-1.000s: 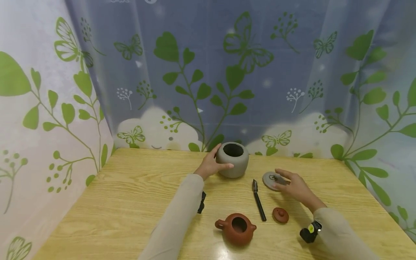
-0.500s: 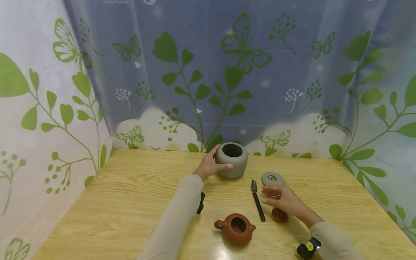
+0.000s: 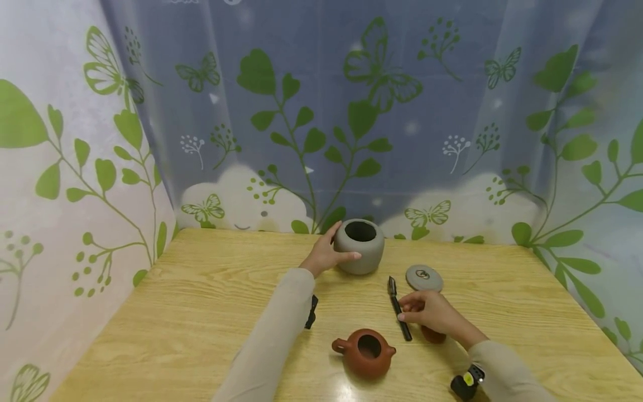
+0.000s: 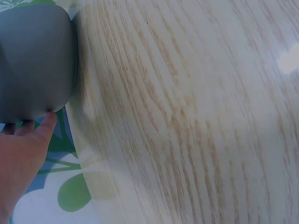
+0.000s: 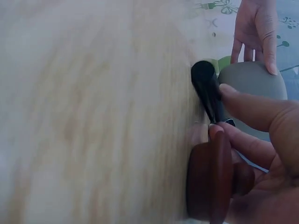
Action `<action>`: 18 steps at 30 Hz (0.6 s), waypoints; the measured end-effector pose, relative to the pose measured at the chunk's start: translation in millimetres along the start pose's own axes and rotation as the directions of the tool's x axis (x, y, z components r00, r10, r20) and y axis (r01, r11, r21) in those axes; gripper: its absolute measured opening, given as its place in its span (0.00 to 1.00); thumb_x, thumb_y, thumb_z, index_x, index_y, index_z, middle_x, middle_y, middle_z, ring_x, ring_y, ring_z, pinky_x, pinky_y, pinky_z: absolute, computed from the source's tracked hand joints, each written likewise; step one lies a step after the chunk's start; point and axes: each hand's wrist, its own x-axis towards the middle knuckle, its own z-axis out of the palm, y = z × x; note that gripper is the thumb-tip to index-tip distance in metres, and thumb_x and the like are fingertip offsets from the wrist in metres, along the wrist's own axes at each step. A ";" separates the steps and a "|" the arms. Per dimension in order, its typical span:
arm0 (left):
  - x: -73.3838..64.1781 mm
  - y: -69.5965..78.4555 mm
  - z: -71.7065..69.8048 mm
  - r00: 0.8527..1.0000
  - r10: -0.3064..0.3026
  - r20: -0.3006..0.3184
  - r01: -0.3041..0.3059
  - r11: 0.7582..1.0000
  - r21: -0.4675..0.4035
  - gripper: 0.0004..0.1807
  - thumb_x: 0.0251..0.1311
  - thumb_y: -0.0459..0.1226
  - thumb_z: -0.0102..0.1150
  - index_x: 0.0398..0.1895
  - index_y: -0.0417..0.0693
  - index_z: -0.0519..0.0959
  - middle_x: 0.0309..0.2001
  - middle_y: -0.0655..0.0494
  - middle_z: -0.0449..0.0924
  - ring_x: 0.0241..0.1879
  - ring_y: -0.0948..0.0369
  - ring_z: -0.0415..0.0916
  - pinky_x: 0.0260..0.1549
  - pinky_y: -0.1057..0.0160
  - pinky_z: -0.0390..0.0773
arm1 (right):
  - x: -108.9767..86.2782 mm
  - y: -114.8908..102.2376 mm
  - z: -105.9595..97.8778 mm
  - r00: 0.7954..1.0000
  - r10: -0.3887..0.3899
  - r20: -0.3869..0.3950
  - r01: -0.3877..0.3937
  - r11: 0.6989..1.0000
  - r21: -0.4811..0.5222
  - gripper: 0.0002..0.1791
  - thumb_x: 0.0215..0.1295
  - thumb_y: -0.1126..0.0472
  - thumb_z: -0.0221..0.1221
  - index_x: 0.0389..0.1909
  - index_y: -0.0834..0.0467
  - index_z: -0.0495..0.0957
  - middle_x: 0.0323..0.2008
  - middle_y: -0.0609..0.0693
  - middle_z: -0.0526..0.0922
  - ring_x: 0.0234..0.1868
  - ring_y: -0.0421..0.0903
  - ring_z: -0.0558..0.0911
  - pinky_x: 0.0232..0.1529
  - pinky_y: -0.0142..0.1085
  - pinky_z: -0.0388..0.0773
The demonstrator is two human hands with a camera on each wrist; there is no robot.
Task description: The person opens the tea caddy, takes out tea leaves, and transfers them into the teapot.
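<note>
At the back of the table, my left hand [image 3: 324, 257] holds the side of a grey round jar [image 3: 359, 259], thumb across its front and fingers behind. The jar has a wide dark opening on top. To the right, my right hand [image 3: 432, 312] pinches a slim black pen-like tool [image 3: 394, 298] between thumb and fingers. The tool lies with its narrow, shiny tip pointing away from me. Below the right hand, a reddish-brown teapot lid [image 5: 219, 177] with a round knob is partly hidden in the head view.
A reddish-brown teapot [image 3: 366, 365], its lid off, stands near the front with handle left and spout right. A grey round lid [image 3: 419, 276] with a dark ring-shaped mark lies beyond my right hand. Patterned curtain [image 3: 321, 139] surrounds the wooden table [image 3: 201, 312].
My right hand has let go of the grey lid, come toward me and left over the teapot lid, and taken hold of the black tool. The left hand stays on the jar.
</note>
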 end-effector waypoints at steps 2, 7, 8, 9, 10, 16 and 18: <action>-9.6 12.9 -1.6 1.000 -0.004 0.010 0.004 1.000 -0.004 0.54 0.51 0.38 0.72 0.77 0.53 0.47 0.75 0.47 0.47 0.74 0.50 0.45 0.69 0.49 0.55 | 0.6 -1.7 0.3 1.000 0.001 -0.006 -0.002 1.000 -0.009 0.20 0.58 0.58 0.68 0.46 0.68 0.81 0.33 0.50 0.81 0.33 0.43 0.78 0.33 0.31 0.76; -13.8 18.3 -2.8 1.000 -0.003 0.021 0.004 1.000 -0.022 0.53 0.53 0.35 0.71 0.77 0.50 0.46 0.75 0.45 0.46 0.74 0.48 0.44 0.69 0.46 0.54 | 0.8 -6.1 0.1 1.000 0.012 -0.001 -0.012 1.000 -0.020 0.19 0.58 0.60 0.68 0.45 0.69 0.81 0.32 0.50 0.81 0.33 0.42 0.78 0.33 0.33 0.77; -9.4 12.7 -2.1 1.000 0.001 0.018 0.000 1.000 -0.025 0.54 0.52 0.35 0.72 0.77 0.51 0.47 0.75 0.45 0.46 0.74 0.48 0.44 0.69 0.46 0.54 | 0.7 -7.1 0.1 1.000 0.018 0.002 -0.018 1.000 -0.018 0.19 0.57 0.60 0.68 0.44 0.69 0.81 0.31 0.50 0.81 0.32 0.42 0.79 0.33 0.33 0.77; -5.4 7.4 -1.3 1.000 0.004 0.013 -0.003 1.000 -0.026 0.54 0.51 0.36 0.72 0.77 0.52 0.47 0.75 0.46 0.46 0.74 0.49 0.44 0.69 0.46 0.54 | 0.7 -8.0 0.2 1.000 0.026 0.004 -0.026 1.000 -0.016 0.19 0.57 0.60 0.68 0.44 0.69 0.81 0.30 0.50 0.82 0.32 0.42 0.79 0.33 0.34 0.77; -1.7 2.7 -0.5 1.000 0.005 0.009 -0.005 1.000 -0.025 0.55 0.51 0.37 0.73 0.77 0.53 0.47 0.75 0.47 0.47 0.74 0.49 0.44 0.69 0.46 0.54 | 0.7 -8.9 0.2 0.999 0.032 0.007 -0.032 0.999 -0.014 0.18 0.57 0.60 0.68 0.44 0.69 0.81 0.30 0.50 0.81 0.31 0.42 0.79 0.33 0.34 0.76; 9.6 -10.9 1.8 1.000 0.002 -0.008 -0.002 1.000 0.000 0.57 0.48 0.42 0.75 0.77 0.58 0.47 0.75 0.51 0.48 0.74 0.53 0.45 0.69 0.49 0.56 | 2.9 -10.0 2.2 0.999 0.036 0.006 -0.036 0.999 -0.001 0.17 0.56 0.61 0.68 0.42 0.69 0.80 0.26 0.49 0.81 0.27 0.42 0.77 0.27 0.33 0.74; 9.4 -10.8 2.1 1.000 0.001 -0.010 -0.001 1.000 0.007 0.57 0.47 0.43 0.75 0.77 0.57 0.47 0.75 0.50 0.48 0.74 0.52 0.46 0.68 0.49 0.57 | 3.4 -10.0 3.1 0.999 0.041 0.002 -0.041 0.999 -0.008 0.16 0.55 0.61 0.69 0.40 0.68 0.81 0.25 0.48 0.81 0.26 0.41 0.77 0.26 0.33 0.74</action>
